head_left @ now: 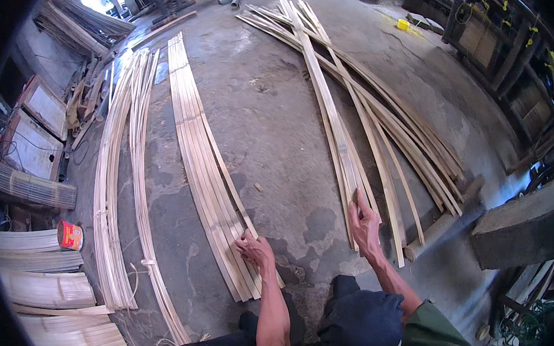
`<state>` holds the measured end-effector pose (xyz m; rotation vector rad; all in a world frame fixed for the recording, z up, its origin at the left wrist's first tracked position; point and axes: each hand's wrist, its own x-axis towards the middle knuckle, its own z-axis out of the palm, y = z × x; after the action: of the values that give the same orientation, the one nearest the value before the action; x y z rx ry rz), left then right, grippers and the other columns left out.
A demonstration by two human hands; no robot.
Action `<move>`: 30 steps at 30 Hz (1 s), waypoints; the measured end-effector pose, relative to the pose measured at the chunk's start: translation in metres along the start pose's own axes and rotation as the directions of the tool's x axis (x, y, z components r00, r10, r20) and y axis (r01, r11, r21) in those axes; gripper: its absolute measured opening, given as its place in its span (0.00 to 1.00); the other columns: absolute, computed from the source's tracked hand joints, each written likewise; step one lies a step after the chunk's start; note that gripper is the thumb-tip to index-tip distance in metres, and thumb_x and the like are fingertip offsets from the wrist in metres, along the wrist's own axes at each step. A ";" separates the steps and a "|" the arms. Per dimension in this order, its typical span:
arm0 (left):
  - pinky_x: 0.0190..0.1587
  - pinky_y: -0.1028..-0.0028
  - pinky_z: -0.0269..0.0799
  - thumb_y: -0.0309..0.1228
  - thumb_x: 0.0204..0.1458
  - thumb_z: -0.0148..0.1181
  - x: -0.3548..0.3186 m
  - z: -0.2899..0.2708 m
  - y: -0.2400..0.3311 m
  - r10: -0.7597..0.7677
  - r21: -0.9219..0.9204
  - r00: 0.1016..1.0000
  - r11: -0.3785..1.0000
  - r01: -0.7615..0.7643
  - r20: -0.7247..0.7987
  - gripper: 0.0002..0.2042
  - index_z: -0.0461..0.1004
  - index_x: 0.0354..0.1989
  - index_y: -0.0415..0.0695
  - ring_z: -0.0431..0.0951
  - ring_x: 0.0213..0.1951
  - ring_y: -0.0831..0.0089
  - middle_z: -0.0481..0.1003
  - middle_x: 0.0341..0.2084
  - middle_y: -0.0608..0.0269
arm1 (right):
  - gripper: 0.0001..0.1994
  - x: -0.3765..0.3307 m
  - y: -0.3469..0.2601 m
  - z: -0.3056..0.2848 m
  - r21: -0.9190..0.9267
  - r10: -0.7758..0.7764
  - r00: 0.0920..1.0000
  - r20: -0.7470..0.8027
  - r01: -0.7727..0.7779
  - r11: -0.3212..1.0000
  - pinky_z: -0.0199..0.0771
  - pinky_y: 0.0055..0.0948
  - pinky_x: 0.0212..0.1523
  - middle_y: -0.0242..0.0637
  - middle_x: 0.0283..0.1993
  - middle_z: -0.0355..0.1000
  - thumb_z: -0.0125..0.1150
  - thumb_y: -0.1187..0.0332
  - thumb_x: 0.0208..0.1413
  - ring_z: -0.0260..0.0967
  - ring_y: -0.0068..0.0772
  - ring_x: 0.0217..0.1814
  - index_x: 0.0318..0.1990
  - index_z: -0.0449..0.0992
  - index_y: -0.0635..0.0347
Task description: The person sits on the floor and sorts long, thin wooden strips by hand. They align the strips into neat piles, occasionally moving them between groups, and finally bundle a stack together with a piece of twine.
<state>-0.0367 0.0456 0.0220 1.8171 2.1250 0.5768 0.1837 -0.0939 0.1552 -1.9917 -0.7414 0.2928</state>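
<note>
My left hand (254, 248) is closed, its curled fingers at the near part of a row of pale bamboo strips (194, 137) laid side by side on the floor. It pinches the row's right-hand strip (224, 170), which stands slightly apart from the others. On the right, my right hand (365, 226) grips the near end of a long, wide bamboo strip (317, 74). That strip stretches away past the top edge of the view. Beneath and beside it lies a loose, crossing pile of bamboo strips (396, 116). The fingertips of my left hand are partly hidden.
Two long bundles of thin strips (109, 204) lie at the left, one tied with a knot (148, 262). Beyond them are stacked slat panels (50, 288) and a red tin (71, 235). A concrete block (524, 220) stands at the right; a yellow object (403, 25) lies farther back.
</note>
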 end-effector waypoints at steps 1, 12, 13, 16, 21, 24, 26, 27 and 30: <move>0.46 0.60 0.60 0.25 0.42 0.58 0.000 0.002 -0.001 0.003 -0.007 1.000 1.000 -0.003 -0.008 0.19 0.73 0.46 0.47 0.63 0.48 0.59 0.62 0.44 0.58 | 0.25 0.004 0.012 0.004 0.001 0.005 1.000 -0.008 -0.005 1.000 0.64 0.28 0.26 0.40 0.21 0.59 0.52 0.67 0.62 0.57 0.25 0.23 0.66 0.61 0.61; 0.49 0.60 0.65 0.26 0.41 0.59 0.006 0.020 -0.005 -0.008 -0.130 0.997 0.991 0.017 0.071 0.20 0.70 0.47 0.43 0.69 0.47 0.56 0.68 0.41 0.54 | 0.24 0.011 0.080 0.012 -0.143 -0.037 0.999 -0.031 0.032 0.989 0.72 0.36 0.41 0.60 0.39 0.73 0.50 0.67 0.62 0.75 0.49 0.39 0.65 0.61 0.61; 0.49 0.60 0.65 0.25 0.41 0.59 0.011 0.025 -0.011 -0.018 -0.207 0.996 0.978 0.036 0.088 0.20 0.69 0.46 0.43 0.70 0.46 0.56 0.69 0.39 0.54 | 0.24 0.011 0.077 0.015 -0.155 0.050 0.998 0.027 -0.045 0.987 0.72 0.37 0.41 0.60 0.39 0.73 0.51 0.67 0.62 0.75 0.50 0.40 0.65 0.61 0.62; 0.47 0.61 0.67 0.24 0.43 0.56 0.016 0.039 -0.021 0.004 -0.303 1.000 0.953 0.004 0.027 0.22 0.67 0.51 0.40 0.74 0.42 0.56 0.72 0.38 0.51 | 0.24 0.002 0.079 0.020 -0.160 0.138 0.984 0.111 -0.119 0.980 0.71 0.41 0.43 0.60 0.40 0.73 0.52 0.66 0.61 0.73 0.55 0.41 0.64 0.62 0.63; 0.41 0.61 0.71 0.25 0.47 0.54 0.025 0.034 -0.014 -0.027 -0.532 0.989 0.841 0.103 0.148 0.22 0.65 0.54 0.35 0.77 0.37 0.60 0.76 0.34 0.50 | 0.21 -0.009 0.090 0.031 -0.464 -0.215 0.976 -0.020 0.181 0.867 0.67 0.45 0.48 0.59 0.44 0.68 0.55 0.67 0.60 0.67 0.58 0.47 0.59 0.66 0.64; 0.31 0.63 0.72 0.28 0.53 0.50 0.017 0.021 0.017 -0.100 -0.583 0.984 0.794 0.170 0.151 0.16 0.66 0.50 0.35 0.77 0.30 0.63 0.76 0.29 0.51 | 0.20 -0.021 0.079 0.036 -0.320 -0.206 0.975 0.083 0.221 0.921 0.66 0.45 0.49 0.56 0.45 0.65 0.55 0.68 0.59 0.65 0.56 0.49 0.58 0.66 0.64; 0.29 0.65 0.72 0.29 0.56 0.49 0.001 0.008 0.052 -0.175 -0.701 0.953 0.646 0.301 0.248 0.13 0.67 0.47 0.36 0.77 0.28 0.64 0.76 0.30 0.51 | 0.20 -0.039 0.084 0.055 -0.072 -0.202 0.963 0.176 0.217 0.974 0.67 0.43 0.50 0.54 0.46 0.67 0.56 0.69 0.58 0.66 0.54 0.48 0.58 0.67 0.63; 0.26 0.67 0.71 0.31 0.58 0.47 0.010 0.023 0.037 -0.133 -0.709 0.982 0.679 0.191 0.137 0.11 0.67 0.45 0.37 0.75 0.27 0.66 0.75 0.28 0.54 | 0.19 -0.051 0.072 0.077 0.023 -0.206 0.947 0.247 0.206 0.978 0.67 0.43 0.51 0.53 0.47 0.67 0.56 0.70 0.58 0.66 0.53 0.48 0.58 0.67 0.62; 0.25 0.68 0.70 0.31 0.58 0.47 -0.017 0.014 0.080 -0.077 -0.778 0.986 0.606 0.162 0.146 0.11 0.67 0.45 0.38 0.73 0.26 0.68 0.73 0.26 0.55 | 0.19 -0.071 0.062 0.080 -0.013 -0.245 0.932 0.265 0.258 0.966 0.68 0.41 0.50 0.52 0.46 0.68 0.55 0.71 0.58 0.67 0.51 0.47 0.58 0.68 0.61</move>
<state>0.0422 0.0406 0.0472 1.1394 1.4980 1.1401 0.1126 -0.1030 0.0546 -1.8958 -1.1718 0.3925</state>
